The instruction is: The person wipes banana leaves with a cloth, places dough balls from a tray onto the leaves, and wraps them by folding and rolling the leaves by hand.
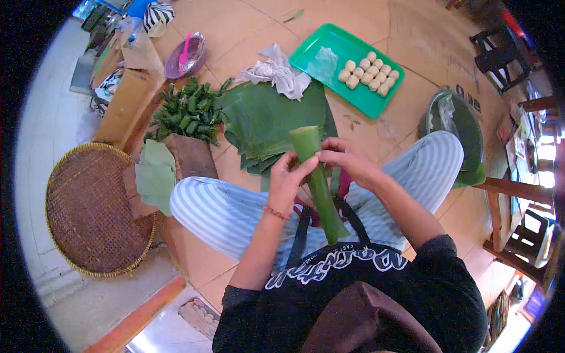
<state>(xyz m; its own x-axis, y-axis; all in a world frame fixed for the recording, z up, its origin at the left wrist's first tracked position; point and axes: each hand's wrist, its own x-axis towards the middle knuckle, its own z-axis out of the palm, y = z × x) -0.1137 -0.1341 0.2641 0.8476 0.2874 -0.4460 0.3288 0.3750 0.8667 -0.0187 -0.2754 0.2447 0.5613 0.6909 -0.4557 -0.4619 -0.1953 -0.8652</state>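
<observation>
A long green banana-leaf roll (321, 188) stands tilted in front of my chest, its lower end near my lap. My left hand (286, 178) grips it from the left near the upper end, thumb pressed on the leaf. From the right, my right hand (347, 163) pinches the same roll, its thumb close to the left one. The upper end looks paler; what lies inside cannot be made out. Just beyond my hands, a stack of flat banana leaves (265, 112) lies on the floor.
A green tray (368, 109) holds several pale rolls (372, 69) and a plastic bag. Around me lie a white cloth (276, 73), a pile of small leaf-wrapped bundles (191, 109), a purple bowl (176, 69), a woven basket (97, 206) and a dark green tub (471, 132).
</observation>
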